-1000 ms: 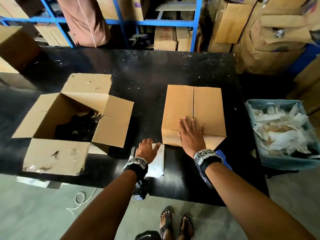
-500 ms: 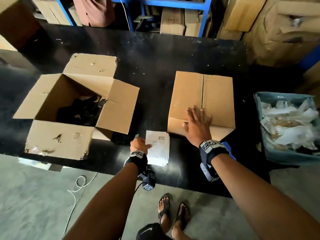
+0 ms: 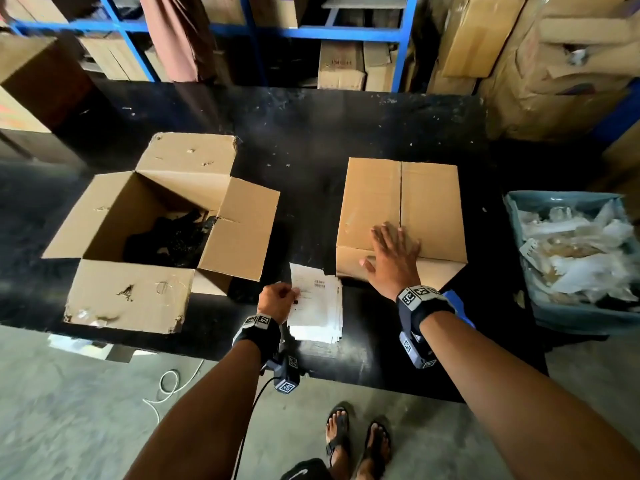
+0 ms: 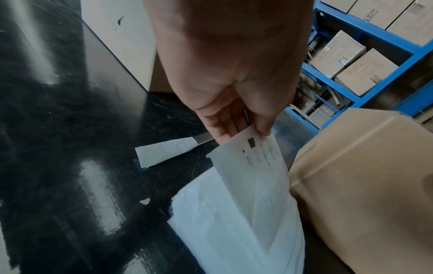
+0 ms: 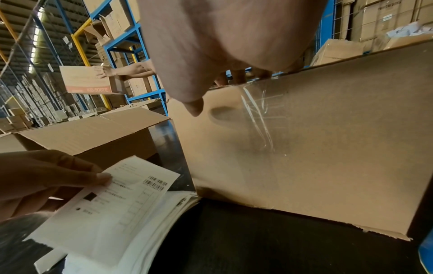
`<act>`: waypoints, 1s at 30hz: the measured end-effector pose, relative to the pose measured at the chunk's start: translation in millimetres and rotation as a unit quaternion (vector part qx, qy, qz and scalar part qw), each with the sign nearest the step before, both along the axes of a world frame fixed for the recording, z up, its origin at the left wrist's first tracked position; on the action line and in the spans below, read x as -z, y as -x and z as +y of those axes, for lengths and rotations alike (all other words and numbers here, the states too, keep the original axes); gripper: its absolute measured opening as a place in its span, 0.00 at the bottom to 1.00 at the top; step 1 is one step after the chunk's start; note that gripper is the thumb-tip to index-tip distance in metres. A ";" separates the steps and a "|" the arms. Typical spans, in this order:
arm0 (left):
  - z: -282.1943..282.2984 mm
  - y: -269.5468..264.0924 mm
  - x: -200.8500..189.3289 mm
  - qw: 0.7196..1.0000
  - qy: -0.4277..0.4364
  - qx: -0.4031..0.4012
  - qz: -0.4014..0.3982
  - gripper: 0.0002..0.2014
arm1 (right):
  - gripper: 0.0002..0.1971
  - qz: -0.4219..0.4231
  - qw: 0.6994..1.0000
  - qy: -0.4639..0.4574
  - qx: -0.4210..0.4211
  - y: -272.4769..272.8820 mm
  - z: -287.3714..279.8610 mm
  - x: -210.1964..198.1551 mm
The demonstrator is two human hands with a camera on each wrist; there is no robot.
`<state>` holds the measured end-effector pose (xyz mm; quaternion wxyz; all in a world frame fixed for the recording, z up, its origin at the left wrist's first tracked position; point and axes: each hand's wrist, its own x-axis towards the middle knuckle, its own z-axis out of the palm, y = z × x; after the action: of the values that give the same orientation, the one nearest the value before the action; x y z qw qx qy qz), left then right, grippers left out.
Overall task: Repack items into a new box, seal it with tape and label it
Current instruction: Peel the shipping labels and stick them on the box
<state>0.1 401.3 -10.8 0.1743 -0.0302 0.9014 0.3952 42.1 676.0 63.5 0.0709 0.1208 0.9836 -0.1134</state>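
A closed cardboard box [image 3: 426, 199] with clear tape over its seam stands on the black table [image 3: 311, 126]. My right hand [image 3: 393, 258] lies flat on its top near the front edge, fingers straight; the taped front face [image 5: 328, 139] fills the right wrist view. Left of it lies a stack of white printed labels [image 3: 320, 320]. My left hand [image 3: 277, 301] pinches the top label [image 4: 255, 159] between thumb and fingers and lifts its edge off the stack [image 5: 121, 200]. An open, worn cardboard box [image 3: 152, 223] at the left holds dark items [image 3: 173, 237].
A grey bin [image 3: 575, 317] of crumpled plastic wrap stands off the table's right end. A blue object [image 3: 457, 303] shows behind my right wrist. Blue shelving [image 3: 346, 31] with cartons lines the back. A paper strip [image 4: 164, 152] lies on the table. Another person's hands [image 5: 121, 71] hold a carton far off.
My left hand went from resting on the label stack to pinching the top label and raising its edge. The right hand stayed flat on the closed box.
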 end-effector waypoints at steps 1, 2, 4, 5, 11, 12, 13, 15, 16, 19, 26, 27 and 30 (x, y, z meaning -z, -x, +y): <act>-2.1 0.5 -1.1 1.000 -0.017 0.005 0.004 0.07 | 0.39 -0.001 1.000 0.004 0.000 0.5 -0.1 -0.9; -4.0 1.1 -4.6 0.999 -0.034 0.007 0.013 0.06 | 0.39 -0.002 1.000 0.008 -0.001 0.6 -0.1 -3.2; -5.0 3.7 -14.3 0.998 -0.043 0.004 0.041 0.05 | 0.41 -0.011 1.000 0.016 -0.003 -0.1 1.5 -6.8; -4.6 6.1 -22.4 0.998 -0.039 0.004 0.056 0.04 | 0.41 -0.018 1.000 0.021 -0.005 0.1 2.6 -8.4; 11.5 33.4 -88.1 0.987 -0.064 0.039 0.145 0.11 | 0.36 -0.040 0.997 0.055 -0.029 5.0 12.6 -29.5; 18.4 37.9 -102.7 0.984 -0.076 0.046 0.156 0.11 | 0.35 -0.032 0.996 0.076 -0.026 5.4 15.3 -36.0; 25.4 41.0 -116.2 0.980 -0.091 0.051 0.169 0.12 | 0.34 -0.022 0.994 0.109 -0.015 7.5 17.5 -38.8; 42.6 47.7 -142.5 0.967 -0.141 0.066 0.203 0.13 | 0.33 0.014 0.981 0.193 0.017 13.3 23.7 -54.3; 52.2 50.6 -152.9 0.960 -0.170 0.072 0.212 0.12 | 0.32 0.043 0.967 0.249 0.037 16.1 27.0 -63.7; 84.8 55.9 -175.5 0.946 -0.236 0.091 0.201 0.08 | 0.22 0.156 0.874 0.451 0.088 23.3 38.9 -97.4; 142.0 65.1 -184.9 0.936 -0.281 0.148 0.149 0.08 | 0.08 0.236 0.791 0.552 0.114 31.5 71.6 -135.0; 147.1 68.8 -185.5 0.936 -0.286 0.147 0.141 0.07 | 0.08 0.236 0.796 0.545 0.116 33.3 76.9 -135.5; 158.7 81.7 -187.9 0.932 -0.317 0.137 0.111 0.03 | 0.09 0.227 0.819 0.516 0.106 35.2 88.2 -136.5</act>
<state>-81.6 560.0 177.2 0.1256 0.1944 0.7383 0.6335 6.9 764.2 200.0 -0.1153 0.1407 0.7507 -0.6351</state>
